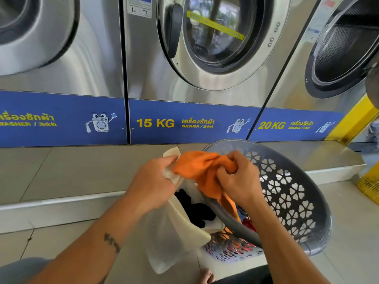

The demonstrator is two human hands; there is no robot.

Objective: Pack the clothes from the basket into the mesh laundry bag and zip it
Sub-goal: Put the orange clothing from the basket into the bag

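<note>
Over the mouth of the mesh bag (176,238), the left hand (153,181) grips the rim, evidently to hold it open, while the right hand (240,181), fingers curled tight, bunches the orange garment (196,165) above the opening. Dark clothes (196,212) lie inside. The tilted basket (291,181) just beside it hides most remaining items, and the zip cannot be made out.

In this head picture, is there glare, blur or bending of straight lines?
Head view: the wide lens curves the blue washer panels and leans the steel 20 KG washer; bright reflections glare in the round glass washer door; the orange cloth gripped by the right hand and the white mesh laundry bag held by the left hand look slightly soft; light is even, shadows faint.
</note>
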